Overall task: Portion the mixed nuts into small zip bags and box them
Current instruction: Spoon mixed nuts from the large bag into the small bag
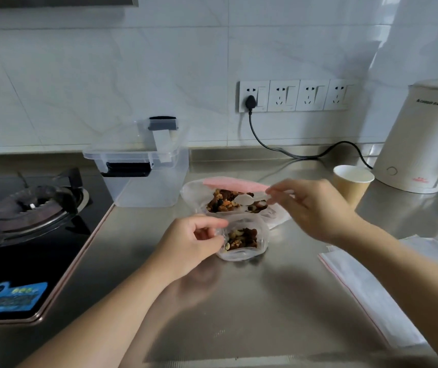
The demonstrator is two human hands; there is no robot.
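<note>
A large clear bag point(199, 193) with a pink zip strip lies open on the steel counter, full of mixed nuts point(223, 201). In front of it stands a small zip bag point(241, 240) partly filled with nuts. My left hand point(194, 241) pinches the small bag's left rim and holds it open. My right hand point(310, 205) pinches the handle of a white plastic spoon point(244, 200), whose empty bowl hovers over the nuts in the large bag. A clear plastic box point(146, 181) with grey latches stands open behind, to the left.
A gas hob point(26, 208) fills the left side. A paper cup point(352, 185) and a white kettle point(422, 139) with its black cord point(265, 147) stand at the back right. Flat empty zip bags point(372, 285) lie on the counter at the right.
</note>
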